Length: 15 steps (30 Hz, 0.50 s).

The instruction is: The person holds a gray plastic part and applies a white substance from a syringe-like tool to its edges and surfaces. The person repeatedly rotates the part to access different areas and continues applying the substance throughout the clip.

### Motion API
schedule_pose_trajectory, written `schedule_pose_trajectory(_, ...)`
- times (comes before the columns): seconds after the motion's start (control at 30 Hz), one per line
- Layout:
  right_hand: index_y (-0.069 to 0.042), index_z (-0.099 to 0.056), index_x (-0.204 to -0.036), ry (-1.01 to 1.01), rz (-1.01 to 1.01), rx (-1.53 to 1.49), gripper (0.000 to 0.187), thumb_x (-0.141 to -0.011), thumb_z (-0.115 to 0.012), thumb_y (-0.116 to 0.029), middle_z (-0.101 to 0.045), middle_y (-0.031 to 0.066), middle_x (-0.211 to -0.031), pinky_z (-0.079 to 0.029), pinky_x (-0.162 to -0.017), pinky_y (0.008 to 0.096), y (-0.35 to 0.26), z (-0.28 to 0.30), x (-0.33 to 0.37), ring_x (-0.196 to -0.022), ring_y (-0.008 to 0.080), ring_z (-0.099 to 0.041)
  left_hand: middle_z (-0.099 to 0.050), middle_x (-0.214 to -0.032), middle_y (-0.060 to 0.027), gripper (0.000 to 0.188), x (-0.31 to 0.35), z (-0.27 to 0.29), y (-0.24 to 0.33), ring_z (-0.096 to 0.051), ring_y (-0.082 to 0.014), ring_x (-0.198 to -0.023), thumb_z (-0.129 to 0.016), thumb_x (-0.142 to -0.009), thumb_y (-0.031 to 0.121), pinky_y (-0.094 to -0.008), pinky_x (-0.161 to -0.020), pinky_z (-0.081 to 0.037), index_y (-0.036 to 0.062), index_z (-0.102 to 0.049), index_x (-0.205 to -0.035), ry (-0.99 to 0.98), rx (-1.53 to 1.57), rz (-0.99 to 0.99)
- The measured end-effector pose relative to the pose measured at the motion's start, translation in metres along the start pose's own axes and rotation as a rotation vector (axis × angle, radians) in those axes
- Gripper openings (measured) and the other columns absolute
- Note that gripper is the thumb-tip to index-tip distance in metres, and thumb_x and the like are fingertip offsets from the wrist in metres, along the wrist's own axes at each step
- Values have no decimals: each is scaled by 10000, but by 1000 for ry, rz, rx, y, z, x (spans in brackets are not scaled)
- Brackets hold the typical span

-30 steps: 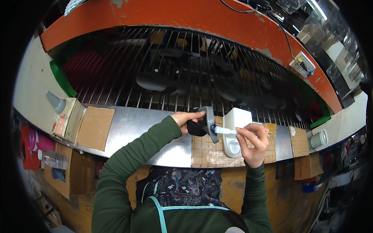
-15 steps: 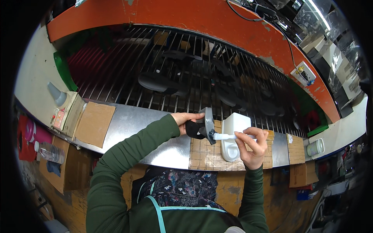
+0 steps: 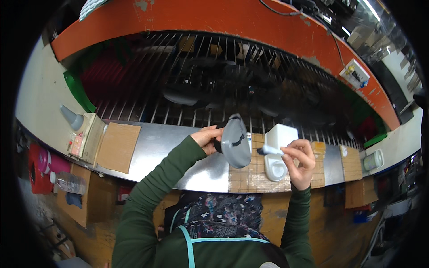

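The far side of the black strap (image 3: 218, 144) is hidden behind the grey sole (image 3: 237, 147), and several dark shapes (image 3: 190, 96) on the rack (image 3: 147, 111) are too blurred to count. The left hand's (image 3: 207, 138) fingers pinch the sole above the worktop (image 3: 201, 175), its dark-smeared face showing. The right hand's (image 3: 300, 163) fingers are narrowed on the white brush (image 3: 272, 151), whose dark tip points toward the sole, apart from it. Behind the brush stands one white container (image 3: 281, 134) with a round dish (image 3: 277, 169) in front; its contents are hard to tell. One tub (image 3: 374, 161) stands farther right. Three cardboard pieces (image 3: 246, 179) lie on the worktop, the middle one under the container.
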State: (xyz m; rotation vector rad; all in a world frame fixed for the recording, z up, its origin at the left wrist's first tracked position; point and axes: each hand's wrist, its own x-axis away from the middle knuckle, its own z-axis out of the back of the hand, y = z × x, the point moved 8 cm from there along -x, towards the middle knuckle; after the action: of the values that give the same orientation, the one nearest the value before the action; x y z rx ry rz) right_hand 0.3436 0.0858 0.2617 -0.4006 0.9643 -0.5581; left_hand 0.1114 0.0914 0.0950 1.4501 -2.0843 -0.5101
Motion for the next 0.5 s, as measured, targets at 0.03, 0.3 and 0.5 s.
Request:
schedule_pose_trajectory(0.03, -31, -746, -939, 24, -61, -112, 204, -742, -740, 21, -591, 67, -906, -458, -594, 247, 1, -8, 5, -720, 125, -553, -676, -929, -49, 264, 4, 1, 3, -683, -131, -856, -657, -910, 126, -307, -812, -588, 10, -572, -1132, -62, -17, -86)
schedule_pose_trajectory(0.3, -175, -768, -991, 136, -39, 366, 284, -714, -784, -112, -600, 31, -906, -295, -739, 308, -6, -52, 38, -731, 132, -516, -615, -1189, -107, 701, 21, 25, -5, -666, -165, -987, -754, -814, 138, -305, -815, -592, 84, -381, -1405, -139, -197, -420)
schedule_pose_trajectory(0.5, -195, -759, -1034, 96, 157, 279, 345, -697, -796, -133, -595, 29, -891, -260, -723, 314, -51, -69, 75, -748, 117, -524, -554, -1248, -138, 678, 21, 34, -10, -598, -204, -1026, -633, -871, 152, -324, -868, -540, 70, -271, -1439, -90, -103, -498)
